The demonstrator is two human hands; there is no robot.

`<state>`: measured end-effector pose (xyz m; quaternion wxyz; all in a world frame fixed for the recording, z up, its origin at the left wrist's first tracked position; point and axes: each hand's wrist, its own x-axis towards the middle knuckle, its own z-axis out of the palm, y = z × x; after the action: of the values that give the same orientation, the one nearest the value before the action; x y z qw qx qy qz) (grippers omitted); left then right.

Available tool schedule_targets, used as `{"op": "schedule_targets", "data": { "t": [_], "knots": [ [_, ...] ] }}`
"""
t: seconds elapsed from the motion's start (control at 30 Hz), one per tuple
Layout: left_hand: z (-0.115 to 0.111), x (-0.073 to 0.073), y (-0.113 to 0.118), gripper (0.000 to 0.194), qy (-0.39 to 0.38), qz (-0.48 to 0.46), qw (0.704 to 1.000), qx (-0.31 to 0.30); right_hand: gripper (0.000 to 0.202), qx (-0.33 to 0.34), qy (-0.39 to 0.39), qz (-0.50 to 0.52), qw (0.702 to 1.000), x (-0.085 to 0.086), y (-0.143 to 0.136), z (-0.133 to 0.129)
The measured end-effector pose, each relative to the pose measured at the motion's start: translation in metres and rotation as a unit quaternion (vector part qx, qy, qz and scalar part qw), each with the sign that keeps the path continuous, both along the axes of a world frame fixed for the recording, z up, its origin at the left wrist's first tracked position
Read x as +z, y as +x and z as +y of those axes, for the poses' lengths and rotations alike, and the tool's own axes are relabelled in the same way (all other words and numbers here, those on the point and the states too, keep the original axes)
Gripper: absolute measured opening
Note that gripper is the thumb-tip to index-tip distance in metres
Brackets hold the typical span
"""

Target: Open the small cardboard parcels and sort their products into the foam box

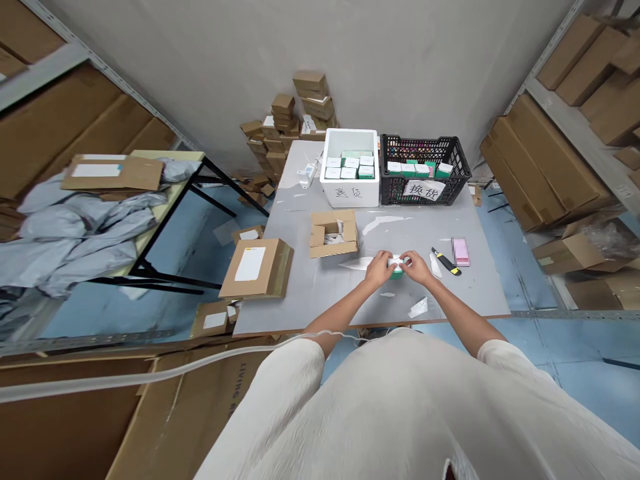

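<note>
one white scrap lies near the close edge of the gray table. a little farther in, the left hand and right hand hold a small box, green and white, between them, fingers bent over its top from either side; the box is on or just above the tabletop, i cannot tell which. to the right of the right hand are a yellow-and-black knife and, just beyond it, a pink packet. a big carton sits at the table's left edge. past the left hand, an open carton has white stuff inside. at the back, a white tub and a black crate stand side by side, both with green-and-white boxes in them. brown cartons are piled against the wall.
</note>
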<state>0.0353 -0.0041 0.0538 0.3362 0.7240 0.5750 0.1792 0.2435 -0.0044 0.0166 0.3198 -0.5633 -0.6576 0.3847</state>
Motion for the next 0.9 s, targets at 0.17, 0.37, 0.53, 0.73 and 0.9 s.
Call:
{"op": "schedule_targets", "data": {
  "t": [0.17, 0.37, 0.53, 0.73, 0.9],
  "knots": [
    [0.002, 0.000, 0.010, 0.018, -0.022, 0.029, 0.999, 0.033, 0.019, -0.003, -0.006, 0.002, 1.000, 0.001, -0.001, -0.002],
    [0.004, -0.003, 0.013, 0.018, -0.028, 0.029, 0.997, 0.059, 0.020, -0.008, -0.008, 0.007, 1.000, 0.000, -0.001, -0.003],
    [0.008, -0.007, 0.011, 0.025, -0.052, 0.004, 0.996, 0.076, 0.021, -0.019, -0.019, 0.017, 0.999, -0.001, -0.001, -0.002],
    [0.015, -0.015, 0.010, 0.028, -0.078, -0.005, 0.992, 0.098, 0.027, -0.039, -0.069, 0.053, 0.995, -0.001, 0.002, -0.003],
    [0.018, -0.022, 0.008, 0.032, -0.072, -0.032, 0.992, 0.095, 0.033, -0.051, -0.100, 0.088, 0.990, 0.000, 0.004, -0.003]
  ]
}}
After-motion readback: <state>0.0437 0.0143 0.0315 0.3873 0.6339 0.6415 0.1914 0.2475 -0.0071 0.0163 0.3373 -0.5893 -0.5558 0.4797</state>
